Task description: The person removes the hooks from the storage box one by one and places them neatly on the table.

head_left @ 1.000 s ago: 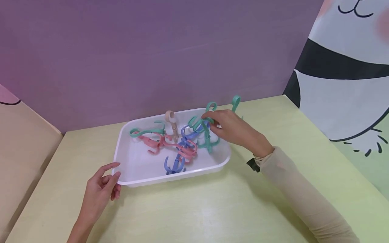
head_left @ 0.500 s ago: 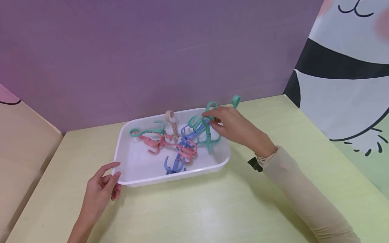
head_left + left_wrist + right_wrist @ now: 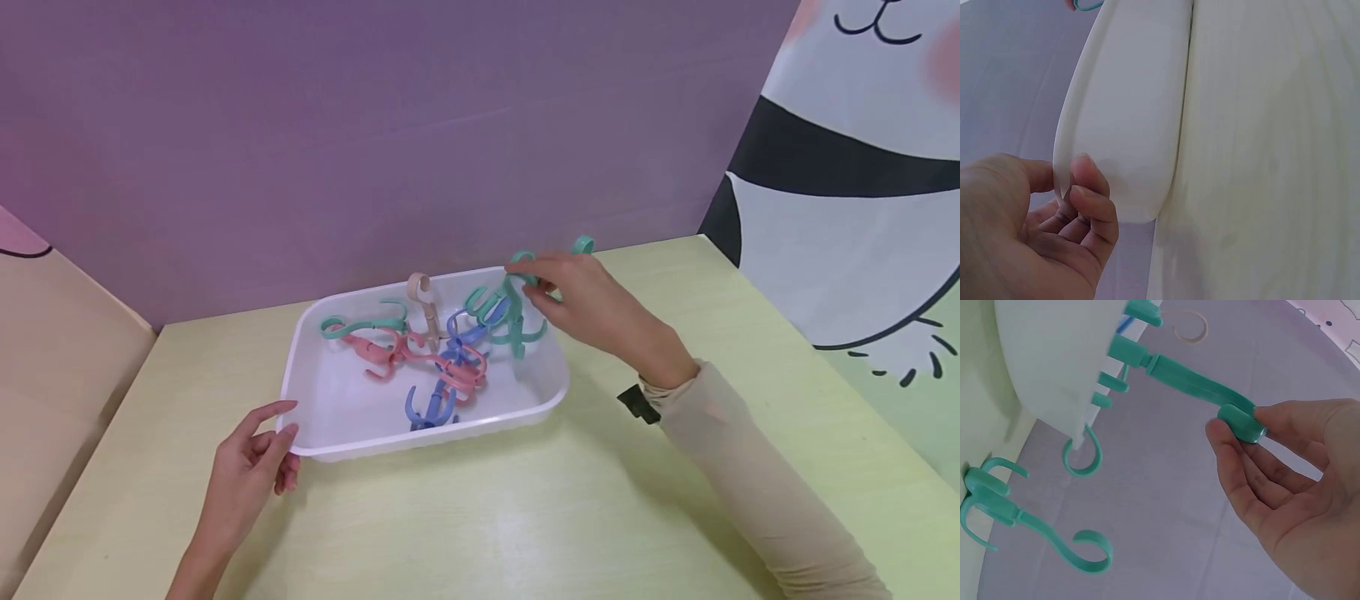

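My left hand (image 3: 243, 475) pinches the near left corner of a white plastic tray (image 3: 330, 408) between thumb and fingers. In the right wrist view, my right hand (image 3: 1304, 469) grips the curled top of a green multi-prong hook (image 3: 1191, 381). That hook hangs upright over the tray's right end, prongs downward. Several other hooks lie in the tray: pink ones (image 3: 375, 350), blue ones (image 3: 435, 404), a beige one (image 3: 431, 321) and a green one (image 3: 367, 325). Beside the held hook, more green prongs (image 3: 480, 302) overlap a blue hook.
Another green hook (image 3: 997, 500) stands on the pale yellow table (image 3: 480, 525) outside the tray, partly behind my right hand. A purple panel (image 3: 375, 150) rises close behind the tray. A panda-painted panel (image 3: 855, 242) borders the right side.
My right hand has moved slightly up and to the right, raising the green hook a little. The left hand and the tray have stayed in place.
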`<action>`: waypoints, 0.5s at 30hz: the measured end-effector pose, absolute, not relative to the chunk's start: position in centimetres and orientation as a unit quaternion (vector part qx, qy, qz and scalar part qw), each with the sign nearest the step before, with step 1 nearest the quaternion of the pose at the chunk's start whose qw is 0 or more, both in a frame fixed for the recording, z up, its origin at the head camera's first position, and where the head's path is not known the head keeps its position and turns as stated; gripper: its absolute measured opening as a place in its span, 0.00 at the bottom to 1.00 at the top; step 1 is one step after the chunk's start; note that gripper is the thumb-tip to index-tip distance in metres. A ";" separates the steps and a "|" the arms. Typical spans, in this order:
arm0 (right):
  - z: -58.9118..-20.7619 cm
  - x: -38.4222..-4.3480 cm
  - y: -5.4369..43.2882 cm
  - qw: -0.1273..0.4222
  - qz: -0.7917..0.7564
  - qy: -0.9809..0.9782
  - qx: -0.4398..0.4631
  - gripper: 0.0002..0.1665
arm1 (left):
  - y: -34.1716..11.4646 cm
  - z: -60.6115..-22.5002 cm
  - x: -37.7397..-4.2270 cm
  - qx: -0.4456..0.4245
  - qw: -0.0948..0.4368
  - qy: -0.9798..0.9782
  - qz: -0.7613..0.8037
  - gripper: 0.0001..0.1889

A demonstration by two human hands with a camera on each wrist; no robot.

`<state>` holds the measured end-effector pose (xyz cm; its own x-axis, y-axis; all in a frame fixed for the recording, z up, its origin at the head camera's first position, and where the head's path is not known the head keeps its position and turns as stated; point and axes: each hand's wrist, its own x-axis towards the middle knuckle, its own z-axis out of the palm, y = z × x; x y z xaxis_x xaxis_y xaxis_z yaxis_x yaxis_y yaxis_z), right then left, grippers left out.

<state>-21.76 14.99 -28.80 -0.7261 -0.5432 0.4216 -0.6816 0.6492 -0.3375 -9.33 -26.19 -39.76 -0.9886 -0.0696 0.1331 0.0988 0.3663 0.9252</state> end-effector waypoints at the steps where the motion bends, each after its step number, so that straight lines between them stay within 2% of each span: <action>1: -28.7 -21.7 15.1 0.147 0.246 -0.895 0.342 0.19 | -26.2 -39.8 -9.3 -0.010 0.075 -0.824 -0.562 0.18; 15: -27.5 -21.3 16.5 0.209 0.256 -0.883 0.333 0.20 | -26.2 -39.8 -9.3 -0.011 0.077 -0.830 -0.552 0.18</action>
<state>-21.33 16.52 -27.47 -0.6915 -0.4809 0.5391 -0.6948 0.6469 -0.3142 -9.31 -26.21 -39.82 -0.9878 -0.0663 0.1409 0.1044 0.3896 0.9150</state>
